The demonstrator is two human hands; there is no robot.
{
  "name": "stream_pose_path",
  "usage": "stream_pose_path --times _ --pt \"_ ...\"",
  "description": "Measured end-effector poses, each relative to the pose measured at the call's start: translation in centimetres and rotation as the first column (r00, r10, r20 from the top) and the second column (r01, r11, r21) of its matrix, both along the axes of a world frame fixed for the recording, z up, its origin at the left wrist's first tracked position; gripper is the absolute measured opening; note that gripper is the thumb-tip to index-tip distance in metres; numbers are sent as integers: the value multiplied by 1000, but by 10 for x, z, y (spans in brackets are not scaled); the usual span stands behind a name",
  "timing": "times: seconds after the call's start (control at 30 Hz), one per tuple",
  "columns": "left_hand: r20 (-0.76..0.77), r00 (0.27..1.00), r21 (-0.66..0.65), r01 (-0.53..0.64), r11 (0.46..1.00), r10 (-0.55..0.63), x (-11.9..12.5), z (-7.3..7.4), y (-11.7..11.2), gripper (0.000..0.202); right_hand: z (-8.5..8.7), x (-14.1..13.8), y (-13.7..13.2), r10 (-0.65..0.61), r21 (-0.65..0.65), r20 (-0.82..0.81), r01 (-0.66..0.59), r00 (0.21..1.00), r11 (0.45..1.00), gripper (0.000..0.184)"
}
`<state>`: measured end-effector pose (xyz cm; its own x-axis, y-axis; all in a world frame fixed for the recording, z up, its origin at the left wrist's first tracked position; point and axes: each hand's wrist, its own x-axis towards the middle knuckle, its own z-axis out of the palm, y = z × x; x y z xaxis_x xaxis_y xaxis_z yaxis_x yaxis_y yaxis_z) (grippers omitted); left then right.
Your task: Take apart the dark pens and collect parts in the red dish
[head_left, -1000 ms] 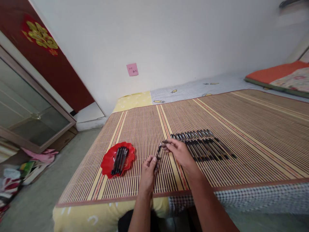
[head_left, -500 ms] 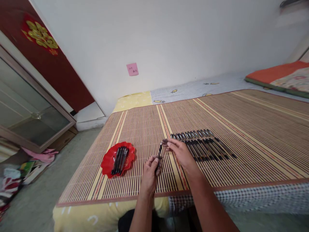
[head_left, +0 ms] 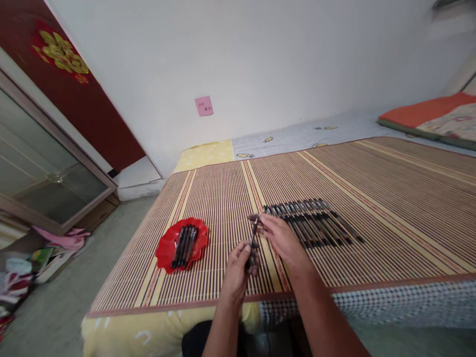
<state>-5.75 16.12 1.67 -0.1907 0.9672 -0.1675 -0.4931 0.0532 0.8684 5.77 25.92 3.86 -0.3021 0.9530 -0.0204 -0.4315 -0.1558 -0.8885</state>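
Observation:
My left hand (head_left: 240,260) is closed around the lower part of a dark pen (head_left: 254,232) that points up and away from me. The thumb and fingertips of my right hand (head_left: 277,235) pinch at the pen's silvery tip. To the right of my hands, several dark capped pens (head_left: 316,230) lie side by side in a slanted row, partly hidden by my right hand and wrist. A red scalloped plate (head_left: 163,248) on the left holds several more dark pens (head_left: 185,246).
A striped bamboo mat (head_left: 219,198) covers the bed, whose yellow bedding (head_left: 178,325) shows at the front edge. A folded orange quilt (head_left: 420,111) lies at the far right. A pink note (head_left: 204,106) is stuck on the white wall. Cloths (head_left: 22,277) lie at the lower left.
My left hand has moved slightly to the right with the pen. My right fingertips have come around the pen's tip. The plate and row of pens stay put.

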Motion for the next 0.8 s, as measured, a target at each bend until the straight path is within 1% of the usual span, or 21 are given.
stream_pose_path --times 0.23,0.4,0.5,0.67,0.8 --pt "9 1000 -6 11 1000 -11 2 -1 0 44 8 2 -2 38 57 26 -39 999 998 30" --pt "14 1000 -3 13 1000 -13 2 -3 0 43 9 2 -1 48 39 8 -48 999 998 28" --pt "17 1000 1 13 1000 -13 2 -4 0 41 6 1 1 50 40 -2 -50 999 998 25" --pt "10 1000 9 15 1000 -15 1 -5 0 39 -3 2 4 39 31 -59 -37 998 999 24" --pt "7 1000 10 16 1000 -16 2 -5 -1 40 -8 3 5 59 52 -40 -57 997 997 28"
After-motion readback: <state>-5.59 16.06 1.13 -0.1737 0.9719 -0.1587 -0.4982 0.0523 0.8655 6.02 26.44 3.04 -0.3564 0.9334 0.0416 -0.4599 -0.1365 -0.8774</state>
